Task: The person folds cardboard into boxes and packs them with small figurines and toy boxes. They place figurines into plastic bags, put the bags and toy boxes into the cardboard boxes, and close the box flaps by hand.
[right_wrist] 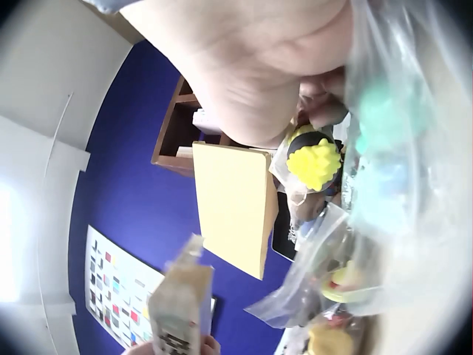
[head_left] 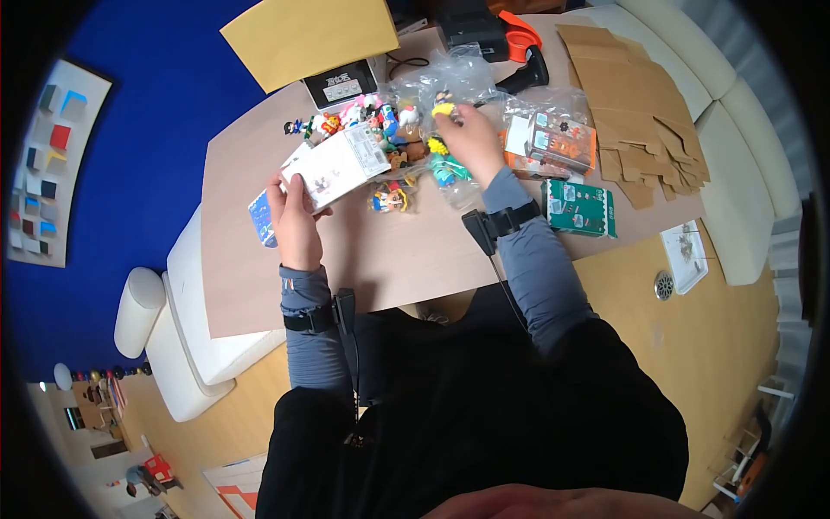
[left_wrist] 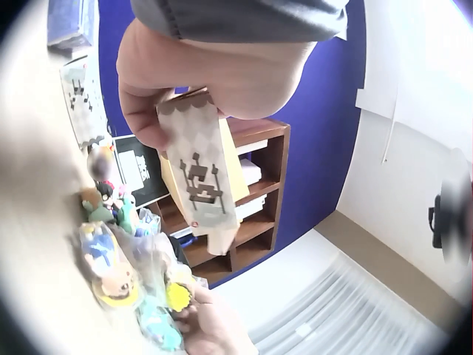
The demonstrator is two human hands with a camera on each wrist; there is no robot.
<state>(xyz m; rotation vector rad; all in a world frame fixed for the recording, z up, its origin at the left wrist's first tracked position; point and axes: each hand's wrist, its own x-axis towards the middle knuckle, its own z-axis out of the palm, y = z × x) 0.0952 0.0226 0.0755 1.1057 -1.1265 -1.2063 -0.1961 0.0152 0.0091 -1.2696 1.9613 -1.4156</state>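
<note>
My left hand [head_left: 298,221] grips a small white cardboard box [head_left: 346,164] above the table's left part. In the left wrist view, the box [left_wrist: 198,166] shows a dark printed drawing on its narrow side, and a flap sticks out at its far end. My right hand [head_left: 474,143] pinches a small figurine with a bumpy yellow part [head_left: 443,110] over the heap of toys. The right wrist view shows that yellow part [right_wrist: 314,164] just below the fingertips; the rest of the figurine is mostly hidden. Bagged teal figurines [head_left: 450,171] lie under my right hand.
Several colourful figurines [head_left: 350,117] and clear plastic bags [head_left: 467,73] lie mid-table. A blue box [head_left: 261,218] is at the left; an orange box [head_left: 553,143] and a green box [head_left: 579,208] are at the right. Flattened cardboard [head_left: 635,112], a yellow envelope [head_left: 311,39] and a black-orange device [head_left: 519,52] lie beyond.
</note>
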